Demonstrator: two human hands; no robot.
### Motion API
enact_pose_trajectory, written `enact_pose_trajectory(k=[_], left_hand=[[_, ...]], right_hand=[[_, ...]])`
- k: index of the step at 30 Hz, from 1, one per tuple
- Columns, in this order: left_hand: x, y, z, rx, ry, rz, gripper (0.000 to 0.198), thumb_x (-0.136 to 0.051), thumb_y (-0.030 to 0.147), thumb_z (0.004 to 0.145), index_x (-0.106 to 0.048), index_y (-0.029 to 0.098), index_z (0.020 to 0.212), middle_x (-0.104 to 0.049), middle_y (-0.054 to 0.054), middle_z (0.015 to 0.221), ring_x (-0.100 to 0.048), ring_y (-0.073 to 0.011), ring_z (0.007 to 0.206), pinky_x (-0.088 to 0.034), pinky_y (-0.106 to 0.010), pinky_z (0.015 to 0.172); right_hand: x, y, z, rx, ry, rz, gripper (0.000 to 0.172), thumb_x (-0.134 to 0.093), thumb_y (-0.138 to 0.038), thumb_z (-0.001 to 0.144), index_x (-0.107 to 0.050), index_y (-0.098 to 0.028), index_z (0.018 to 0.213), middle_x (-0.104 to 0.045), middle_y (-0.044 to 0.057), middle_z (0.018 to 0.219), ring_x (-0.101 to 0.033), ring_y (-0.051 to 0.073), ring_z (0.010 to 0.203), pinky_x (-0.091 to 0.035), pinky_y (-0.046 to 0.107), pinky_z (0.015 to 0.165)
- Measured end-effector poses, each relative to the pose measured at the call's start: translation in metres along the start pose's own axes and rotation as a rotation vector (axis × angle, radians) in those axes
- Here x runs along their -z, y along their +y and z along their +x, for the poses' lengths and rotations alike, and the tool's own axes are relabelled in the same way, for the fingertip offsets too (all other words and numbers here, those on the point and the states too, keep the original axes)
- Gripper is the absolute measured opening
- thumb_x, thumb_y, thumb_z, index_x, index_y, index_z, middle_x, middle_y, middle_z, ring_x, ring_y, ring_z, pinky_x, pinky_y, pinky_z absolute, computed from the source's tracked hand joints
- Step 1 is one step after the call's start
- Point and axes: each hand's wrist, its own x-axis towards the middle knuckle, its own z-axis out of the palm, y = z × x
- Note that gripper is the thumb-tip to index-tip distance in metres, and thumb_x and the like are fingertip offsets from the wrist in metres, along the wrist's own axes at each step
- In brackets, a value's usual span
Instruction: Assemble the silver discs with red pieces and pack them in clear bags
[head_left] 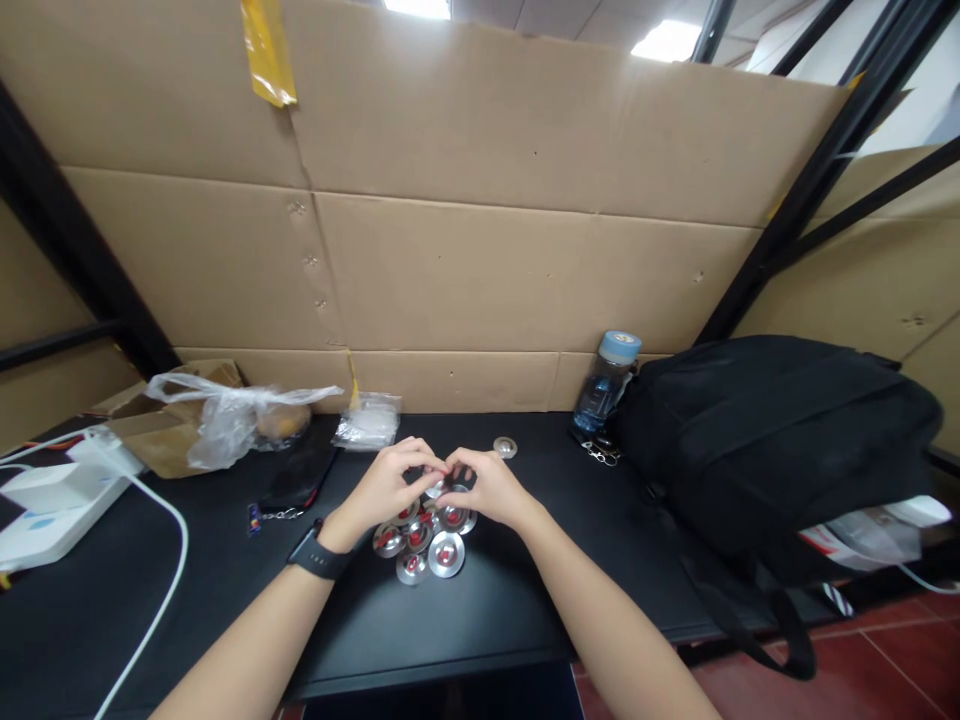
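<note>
Over a heap of shiny round metal discs with red centres (446,554), my two hands meet with their fingertips close together. My left hand (396,480), a dark watch (319,553) on its wrist, is closed in a pinch around a metal disc (434,489) that shows partly between the hands. My right hand (487,485) pinches at the same disc from the other side. A bit of red shows at the fingertips; the fingers hide its shape. One more metal disc (505,447) lies apart, beyond my right hand.
A blue-capped bottle (606,380) and a black backpack (772,450) stand at right on the black table (487,630). Clear plastic packets (369,421), a dark pouch (300,482), a paper bag (161,430) and a white power strip (64,515) with cable are at left. Cardboard (450,280) walls the back.
</note>
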Motion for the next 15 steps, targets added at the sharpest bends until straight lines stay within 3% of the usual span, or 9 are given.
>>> enact_pose_trajectory(k=[6,10,15], left_hand=[[-0.007,0.002,0.000,0.085,0.025,-0.057,0.020,-0.061,0.033,0.094,-0.078,0.023,0.099,-0.067,-0.007,0.094,-0.062,-0.0203,0.090,-0.049,-0.031,0.082],[-0.014,0.005,0.000,0.092,0.063,-0.080,0.020,-0.062,0.035,0.093,-0.077,0.023,0.098,-0.066,-0.007,0.097,-0.061,-0.0207,0.092,-0.050,-0.032,0.085],[-0.018,0.003,0.001,0.221,0.296,-0.263,0.028,-0.057,0.040,0.095,-0.062,0.019,0.114,-0.065,-0.008,0.107,-0.064,-0.0187,0.089,-0.052,-0.030,0.082]], right_hand=[[-0.003,-0.008,-0.003,-0.031,0.001,-0.018,0.056,-0.076,-0.021,0.075,-0.056,-0.029,0.127,-0.074,-0.001,0.098,-0.070,0.019,0.084,-0.052,0.027,0.076],[-0.004,-0.011,-0.003,-0.076,0.015,-0.092,0.049,-0.073,-0.021,0.074,-0.061,-0.029,0.121,-0.073,0.000,0.095,-0.070,0.021,0.083,-0.052,0.027,0.076],[-0.008,-0.010,-0.001,-0.141,0.197,0.085,0.050,-0.070,-0.022,0.077,-0.052,-0.026,0.124,-0.071,-0.002,0.086,-0.067,0.017,0.070,-0.050,0.024,0.060]])
